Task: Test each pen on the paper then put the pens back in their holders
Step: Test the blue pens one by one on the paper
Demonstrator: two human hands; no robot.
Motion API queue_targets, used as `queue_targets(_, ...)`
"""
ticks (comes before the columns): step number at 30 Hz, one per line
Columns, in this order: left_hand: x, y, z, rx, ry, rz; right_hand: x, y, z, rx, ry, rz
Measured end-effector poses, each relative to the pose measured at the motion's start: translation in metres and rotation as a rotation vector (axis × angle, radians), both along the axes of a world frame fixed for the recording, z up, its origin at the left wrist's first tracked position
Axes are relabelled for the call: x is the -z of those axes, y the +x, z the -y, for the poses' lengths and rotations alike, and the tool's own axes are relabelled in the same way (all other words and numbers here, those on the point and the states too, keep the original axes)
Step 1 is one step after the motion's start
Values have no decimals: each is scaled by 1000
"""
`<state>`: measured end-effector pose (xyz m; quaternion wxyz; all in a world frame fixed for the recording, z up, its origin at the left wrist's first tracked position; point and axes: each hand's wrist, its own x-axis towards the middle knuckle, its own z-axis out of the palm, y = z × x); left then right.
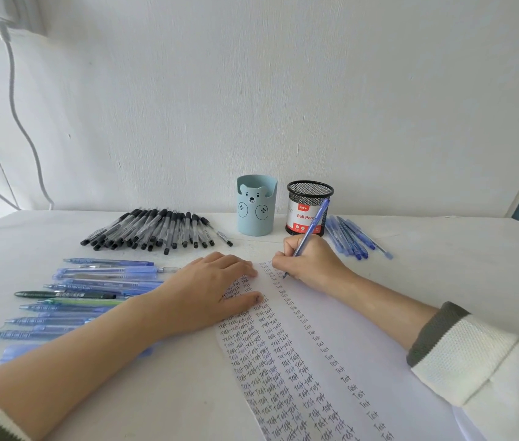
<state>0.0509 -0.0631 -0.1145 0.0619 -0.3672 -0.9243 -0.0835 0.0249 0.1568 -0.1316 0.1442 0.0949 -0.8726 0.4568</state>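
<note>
Two hands meet the paper: the left hand lies flat on its left edge, fingers straight; the right hand grips a blue pen, tip on its far end. Beyond the paper stand a bear holder and a mesh holder.
</note>
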Motion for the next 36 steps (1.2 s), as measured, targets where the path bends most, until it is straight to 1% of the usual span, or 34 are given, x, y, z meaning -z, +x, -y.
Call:
queue_targets(6, 1, -1, 0, 2, 1, -7, 1, -1, -1, 19, 43, 65)
queue_targets(20, 2, -2, 0, -1, -11, -7, -3, 3, -1, -1, -4, 3)
queue_targets(36, 1, 0, 1, -3, -17, -8, -5, 6, -1, 19, 8, 10)
